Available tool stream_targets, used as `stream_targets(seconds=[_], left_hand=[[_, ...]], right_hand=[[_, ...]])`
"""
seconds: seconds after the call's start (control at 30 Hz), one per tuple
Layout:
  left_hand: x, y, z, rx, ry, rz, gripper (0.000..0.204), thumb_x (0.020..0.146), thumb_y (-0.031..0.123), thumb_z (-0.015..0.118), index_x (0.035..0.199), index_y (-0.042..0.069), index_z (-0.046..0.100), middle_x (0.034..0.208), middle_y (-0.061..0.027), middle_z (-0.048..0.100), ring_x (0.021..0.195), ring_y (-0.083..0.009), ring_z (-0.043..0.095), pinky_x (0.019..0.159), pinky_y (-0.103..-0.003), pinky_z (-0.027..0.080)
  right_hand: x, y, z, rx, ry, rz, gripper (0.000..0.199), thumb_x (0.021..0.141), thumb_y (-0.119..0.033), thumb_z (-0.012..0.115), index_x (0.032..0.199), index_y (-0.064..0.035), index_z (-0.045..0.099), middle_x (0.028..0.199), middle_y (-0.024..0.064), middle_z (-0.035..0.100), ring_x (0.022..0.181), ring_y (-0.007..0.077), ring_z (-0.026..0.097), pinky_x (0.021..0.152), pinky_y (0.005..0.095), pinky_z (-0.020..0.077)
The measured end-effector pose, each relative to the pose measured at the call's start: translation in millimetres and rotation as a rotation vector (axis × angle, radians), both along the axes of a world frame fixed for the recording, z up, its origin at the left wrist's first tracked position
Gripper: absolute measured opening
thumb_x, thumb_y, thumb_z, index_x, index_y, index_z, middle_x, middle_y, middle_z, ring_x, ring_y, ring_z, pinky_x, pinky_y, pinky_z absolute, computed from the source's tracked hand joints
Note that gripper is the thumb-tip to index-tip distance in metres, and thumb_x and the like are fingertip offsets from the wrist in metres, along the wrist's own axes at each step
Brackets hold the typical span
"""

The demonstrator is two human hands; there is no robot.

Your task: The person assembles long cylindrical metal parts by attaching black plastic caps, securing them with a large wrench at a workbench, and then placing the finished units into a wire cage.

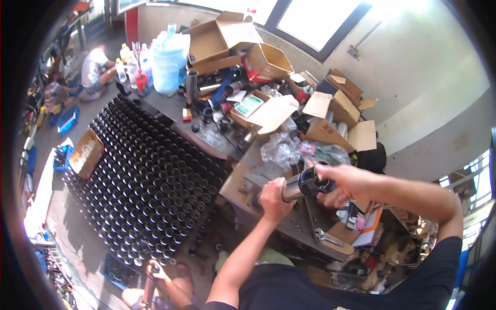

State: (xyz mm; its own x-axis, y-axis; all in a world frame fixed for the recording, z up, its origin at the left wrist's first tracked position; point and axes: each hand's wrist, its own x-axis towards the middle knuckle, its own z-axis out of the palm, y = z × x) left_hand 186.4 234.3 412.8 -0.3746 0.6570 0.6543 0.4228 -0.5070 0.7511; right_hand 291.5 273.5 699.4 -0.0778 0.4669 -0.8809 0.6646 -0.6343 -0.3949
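I hold a short metal cylinder (pixel 298 188) with a black end piece (pixel 316 182) over the edge of a cluttered workbench (pixel 243 178). My left hand (pixel 273 199) grips the shiny steel part from below. My right hand (pixel 345 184) wraps the black end. The cylinder lies roughly level between both hands.
Open cardboard boxes (pixel 330 116), plastic bags (pixel 279 150) and small parts cover the bench. Rows of several black-topped tubes (pixel 150 175) stand on the floor at left. Another person (pixel 95 70) sits far back left. A second person's hand (pixel 155 271) holds a tube below. A blue water jug (pixel 168 59) stands behind.
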Motion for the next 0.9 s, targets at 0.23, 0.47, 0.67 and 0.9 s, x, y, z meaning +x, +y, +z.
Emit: stream_targets(seconds=[0.23,0.47,0.67,0.9], left_hand=[[3.6,0.6,3.6,-0.003,-0.096,0.083,0.063,0.059,0.018,0.089,0.113,0.004,0.059,0.099,-0.0146,0.067,0.087,-0.0362,0.066,0.077,-0.045,0.052],[2.7,1.2,2.3,-0.003,-0.118,0.112,0.066,0.054,0.019,0.091,0.111,0.006,0.059,0.095,-0.0127,0.067,0.084,-0.0359,0.066,0.075,-0.045,0.052],[0.0,3.1,2.5,-0.006,-0.104,0.107,0.069,0.051,0.018,0.092,0.111,0.007,0.059,0.094,-0.0122,0.066,0.083,-0.035,0.066,0.074,-0.044,0.052],[11.0,1.9,4.7,0.038,-0.061,0.12,0.066,0.055,0.02,0.091,0.111,0.005,0.058,0.093,-0.0127,0.066,0.083,-0.0355,0.065,0.073,-0.044,0.051]], right_hand=[[-30.2,33.7,-13.5,0.153,-0.219,0.399,0.04,0.088,-0.038,0.074,0.104,-0.0028,0.064,0.083,0.0065,0.067,0.066,0.0124,0.066,0.057,0.0255,0.0556],[-53.7,60.9,7.5,0.84,-0.114,1.977,0.047,0.066,-0.018,0.082,0.103,-0.0093,0.054,0.102,0.0116,0.058,0.086,0.031,0.064,0.073,0.042,0.0552],[-47.7,68.7,10.1,1.133,-0.097,2.288,0.048,0.077,-0.012,0.074,0.12,-0.0069,0.054,0.119,0.013,0.056,0.104,0.0312,0.061,0.089,0.0397,0.0517],[-44.0,33.2,18.6,0.06,-0.187,0.523,0.095,0.076,-0.059,0.085,0.128,0.0096,0.043,0.105,0.014,0.061,0.078,0.0188,0.068,0.07,0.0329,0.0632]])
